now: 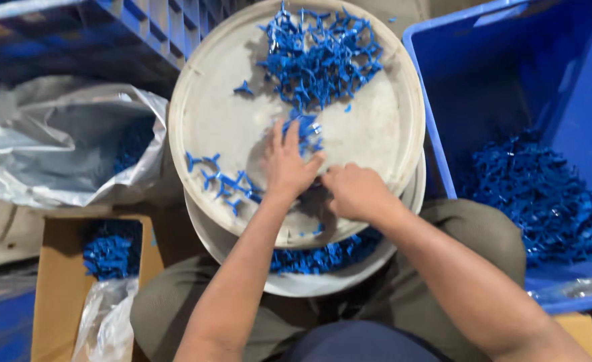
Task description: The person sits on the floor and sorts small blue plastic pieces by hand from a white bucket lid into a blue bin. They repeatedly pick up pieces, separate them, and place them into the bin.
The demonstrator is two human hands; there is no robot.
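Note:
A round off-white lid [209,114] rests on a white bucket [309,285] between my knees. A tangled heap of small blue plastic parts [319,57] lies at the lid's far side. A few separated blue pieces [219,181] lie at its near left. My left hand [288,164] lies on the lid with its fingers spread over a small clump of blue parts [307,129]. My right hand [356,191] is curled beside it at the lid's near edge; what it holds is hidden.
A blue crate [443,100] at the right holds many blue parts [544,194]. At the left, a clear plastic bag [48,141] and a cardboard box [58,281] also contain blue parts [111,251]. More blue pieces [322,258] sit inside the bucket. A blue pallet [108,33] is at the top left.

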